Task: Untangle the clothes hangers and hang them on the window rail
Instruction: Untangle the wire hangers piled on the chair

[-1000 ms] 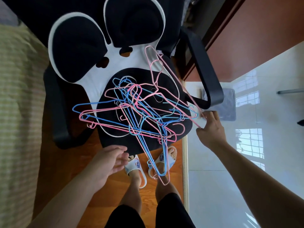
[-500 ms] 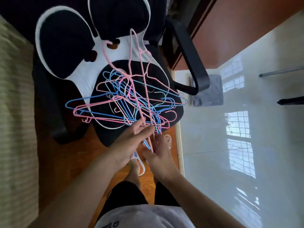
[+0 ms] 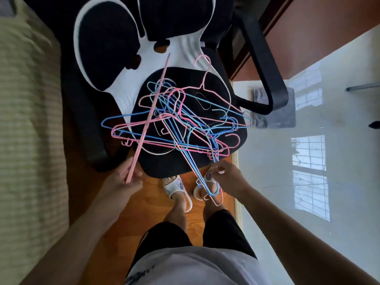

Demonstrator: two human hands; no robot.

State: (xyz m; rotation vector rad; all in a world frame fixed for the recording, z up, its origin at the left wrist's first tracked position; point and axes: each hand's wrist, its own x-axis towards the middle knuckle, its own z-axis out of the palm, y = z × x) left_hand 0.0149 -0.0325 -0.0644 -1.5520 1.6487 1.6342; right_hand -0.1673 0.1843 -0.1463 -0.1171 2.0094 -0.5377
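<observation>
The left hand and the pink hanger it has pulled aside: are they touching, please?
Touching. The head view shows the left hand pinching the lower end of the pink hanger, which runs up across the pile.

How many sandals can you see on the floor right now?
2: the left sandal lies on the wood floor just below the chair seat, and the right sandal sits beside it, partly crossed by blue and pink hangers hanging off the seat.

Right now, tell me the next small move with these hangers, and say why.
Probably keep lifting the pink hanger up and away with the left hand: it grips one end, yet the bar lies across the tangled pile on the chair seat. The right hand could steady the pile.
</observation>
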